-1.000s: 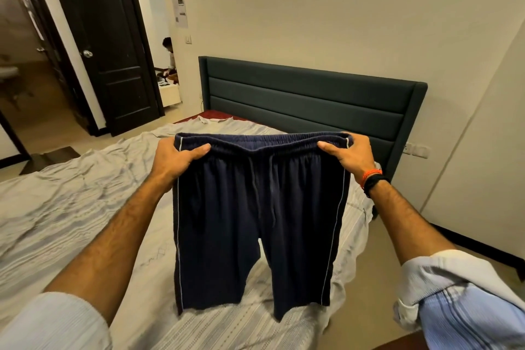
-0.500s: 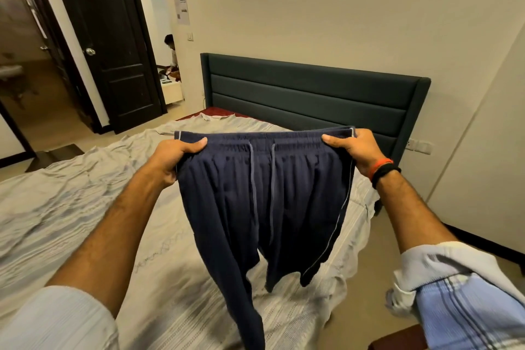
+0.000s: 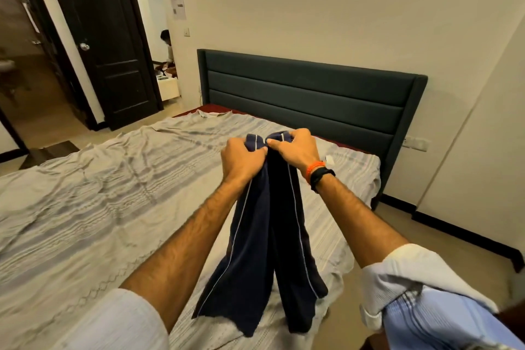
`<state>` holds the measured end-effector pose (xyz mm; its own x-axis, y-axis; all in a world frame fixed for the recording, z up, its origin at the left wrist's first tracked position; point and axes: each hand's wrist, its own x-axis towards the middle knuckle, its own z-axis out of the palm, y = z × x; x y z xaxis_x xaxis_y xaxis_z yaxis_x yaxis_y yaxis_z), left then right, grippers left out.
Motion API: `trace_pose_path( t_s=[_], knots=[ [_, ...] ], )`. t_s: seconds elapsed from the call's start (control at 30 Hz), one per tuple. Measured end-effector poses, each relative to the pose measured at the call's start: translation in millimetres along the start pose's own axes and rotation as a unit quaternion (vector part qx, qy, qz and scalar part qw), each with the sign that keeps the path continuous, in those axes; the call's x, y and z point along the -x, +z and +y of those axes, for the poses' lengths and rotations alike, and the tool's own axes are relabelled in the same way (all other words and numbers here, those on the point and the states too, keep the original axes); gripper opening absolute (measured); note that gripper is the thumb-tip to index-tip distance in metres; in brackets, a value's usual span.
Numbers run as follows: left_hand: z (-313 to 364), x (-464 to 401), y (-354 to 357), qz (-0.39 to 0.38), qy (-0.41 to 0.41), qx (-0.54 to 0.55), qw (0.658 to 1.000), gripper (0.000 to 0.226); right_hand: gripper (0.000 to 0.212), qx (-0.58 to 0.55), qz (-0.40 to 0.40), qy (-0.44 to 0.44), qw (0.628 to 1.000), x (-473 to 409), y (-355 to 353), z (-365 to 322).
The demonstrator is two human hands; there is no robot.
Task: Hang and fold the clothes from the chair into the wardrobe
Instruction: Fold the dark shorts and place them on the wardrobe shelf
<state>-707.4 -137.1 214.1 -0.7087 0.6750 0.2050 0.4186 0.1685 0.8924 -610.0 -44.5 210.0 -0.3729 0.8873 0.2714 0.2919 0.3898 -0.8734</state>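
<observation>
Dark navy shorts with thin white side stripes hang over the bed, folded in half lengthwise so the two legs lie together. My left hand grips one end of the waistband. Right beside it, my right hand pinches the other end, and the two hands touch. The leg hems reach down to the bedsheet near its front corner. A light blue striped garment is draped over my right forearm.
The bed with a wrinkled grey striped sheet fills the left and middle. Its dark padded headboard stands against the far wall. A dark door is open at the back left, with a person beyond. Bare floor lies right of the bed.
My hands have come together from shoulder width, folding the spread shorts in half along the middle. The shorts have dropped lower toward the bed.
</observation>
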Motion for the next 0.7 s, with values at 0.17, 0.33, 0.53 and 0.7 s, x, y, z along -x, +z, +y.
trace_pose_path(
  t_s=[0.17,0.33,0.53,0.7],
  knots=[
    [0.3,2.5,3.7,-0.092,-0.002,0.018,0.996,0.021,0.026,-0.052,-0.094,0.050,0.993,0.1,1.8,-5.2],
    [-0.1,3.5,-5.1,-0.267,-0.008,0.059,0.962,0.067,0.026,-0.028,-0.157,-0.001,0.987,1.6,-0.4,-1.5],
    [-3.9,6.5,-13.9,-0.345,-0.032,0.110,0.932,0.090,0.042,0.070,-0.070,-0.046,0.994,-0.4,9.2,5.9],
    [-18.1,-1.0,-18.9,-0.121,-0.074,0.182,0.973,0.050,0.035,-0.042,-0.076,-0.029,0.996,-0.3,-6.7,8.9]
  ],
)
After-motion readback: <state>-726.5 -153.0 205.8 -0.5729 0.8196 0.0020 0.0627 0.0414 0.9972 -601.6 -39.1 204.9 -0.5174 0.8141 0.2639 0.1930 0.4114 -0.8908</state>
